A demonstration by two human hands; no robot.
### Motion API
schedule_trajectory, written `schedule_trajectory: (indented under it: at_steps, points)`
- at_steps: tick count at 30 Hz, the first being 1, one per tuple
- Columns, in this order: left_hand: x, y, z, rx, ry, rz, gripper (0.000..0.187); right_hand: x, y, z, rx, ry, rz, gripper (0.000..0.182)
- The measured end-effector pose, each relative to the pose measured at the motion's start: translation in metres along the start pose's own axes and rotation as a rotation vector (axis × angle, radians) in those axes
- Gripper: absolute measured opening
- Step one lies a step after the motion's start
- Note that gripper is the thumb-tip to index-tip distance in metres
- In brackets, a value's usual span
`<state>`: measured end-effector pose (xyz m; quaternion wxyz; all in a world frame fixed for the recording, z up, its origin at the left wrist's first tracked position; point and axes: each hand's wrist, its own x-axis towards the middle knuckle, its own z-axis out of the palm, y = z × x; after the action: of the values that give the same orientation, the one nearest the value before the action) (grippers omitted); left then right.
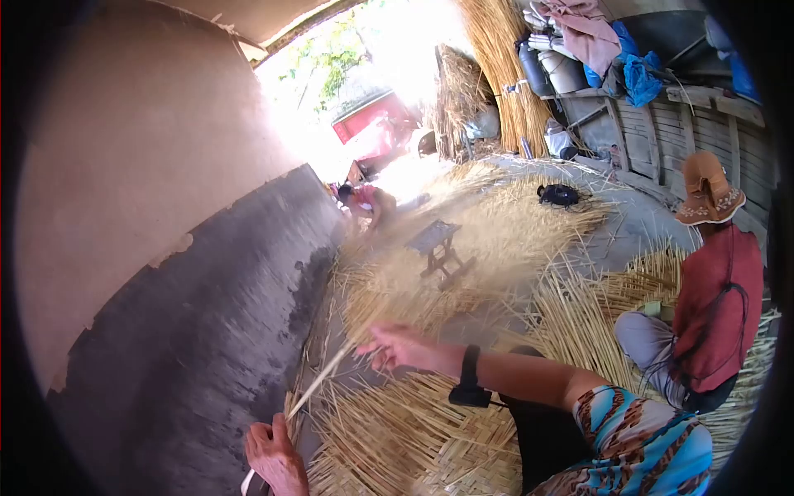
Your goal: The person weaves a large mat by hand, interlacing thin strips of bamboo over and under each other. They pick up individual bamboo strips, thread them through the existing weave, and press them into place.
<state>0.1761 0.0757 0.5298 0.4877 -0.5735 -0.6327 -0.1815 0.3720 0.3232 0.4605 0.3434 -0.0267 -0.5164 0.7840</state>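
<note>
- Head view: a long reed strip (318, 382) is running diagonally betw. the two hands, low centre-left, just above the woven mat (413, 438).
- Right hand (395, 345) is reaching fwd w/ fingers curled, pinching the upper end of the strip; black wrist strap (470, 376) is sitting on that forearm.
- Left hand (275, 453) is resting at the bottom edge, fingers closed round the strip's lower end, beside the mat's rim.
- Mat is lying under both arms on the ground, loose strip ends fanning out at its edge.
- Patterned sleeve (637, 438) is showing bottom right.
- Grey-and-tan wall (182, 273) is rising at left, touching the mat's edge.
- Another person in a red top and brown hat (715, 306) is sitting at right on the reeds, back turned.
- Small stool (438, 248) is standing on a spread of loose reeds (496, 240), further off.
- Third person (364, 202) is crouching far back nr the wall.
- Upright reed bundles (500, 66) are leaning at the rear.
</note>
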Motion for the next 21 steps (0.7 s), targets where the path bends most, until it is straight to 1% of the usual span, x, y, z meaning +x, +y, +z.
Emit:
schedule_trajectory:
  at_steps: [1, 2, 3, 4, 6, 7, 9, 10, 11, 13, 14, 15, 16, 17, 19, 20, 21]
  points:
    - [-0.001, -0.001, 0.002, -0.020, -0.011, 0.048, 0.021, 0.008, 0.006, -0.015, 0.007, 0.008, 0.017, 0.068]
    - [-0.004, -0.002, 0.009, -0.027, -0.083, 0.024, 0.023, 0.014, 0.009, -0.028, 0.113, 0.059, -0.001, 0.055]
    - [-0.007, -0.004, 0.018, -0.033, -0.102, 0.020, 0.023, 0.020, 0.013, -0.040, 0.216, 0.110, -0.020, 0.044]
    - [-0.010, -0.007, 0.026, -0.027, -0.148, 0.063, 0.022, 0.023, 0.019, -0.046, 0.227, 0.121, -0.004, 0.044]
    - [-0.021, -0.012, 0.047, -0.031, -0.206, 0.117, 0.023, 0.027, 0.031, -0.058, 0.221, 0.209, -0.057, 0.028]
    - [-0.031, -0.015, 0.062, -0.040, -0.219, 0.124, 0.023, 0.027, 0.042, -0.061, 0.228, 0.223, -0.051, 0.028]
    - [-0.049, -0.017, 0.092, -0.018, -0.255, -0.017, 0.024, 0.026, 0.072, -0.064, 0.275, 0.241, 0.102, 0.026]
    - [-0.044, -0.009, 0.086, 0.000, -0.272, 0.055, 0.016, 0.025, 0.088, -0.061, 0.274, 0.253, 0.104, 0.026]
    - [-0.048, -0.005, 0.094, -0.012, -0.279, 0.060, 0.016, 0.020, 0.104, -0.053, 0.302, 0.253, 0.129, 0.027]
    - [-0.064, -0.002, 0.109, -0.248, -0.539, 0.093, 0.042, 0.007, 0.123, -0.039, 0.326, 0.274, 0.158, 0.028]
    - [-0.071, 0.003, 0.119, -0.263, -0.540, 0.092, 0.042, 0.002, 0.124, -0.031, 0.247, 0.252, 0.214, 0.031]
    - [-0.078, 0.007, 0.129, -0.438, -0.535, 0.088, 0.040, -0.001, 0.124, -0.025, 0.169, 0.226, 0.270, 0.033]
    - [-0.079, 0.011, 0.134, -0.610, -0.527, 0.084, 0.038, -0.001, 0.126, -0.023, 0.165, 0.232, 0.274, 0.033]
    - [-0.078, 0.013, 0.137, -0.616, -0.531, 0.082, 0.038, -0.002, 0.128, -0.020, 0.191, 0.257, 0.313, 0.034]
    - [-0.074, 0.017, 0.136, -0.969, -0.772, -0.147, 0.033, -0.004, 0.136, -0.019, 0.224, 0.285, 0.365, 0.036]
    - [-0.068, 0.019, 0.134, -0.936, -0.713, -0.105, 0.024, -0.003, 0.137, -0.019, 0.222, 0.270, 0.348, 0.035]
    - [-0.065, 0.021, 0.134, -0.940, -0.708, -0.115, 0.024, 0.000, 0.136, -0.021, 0.215, 0.254, 0.329, 0.035]
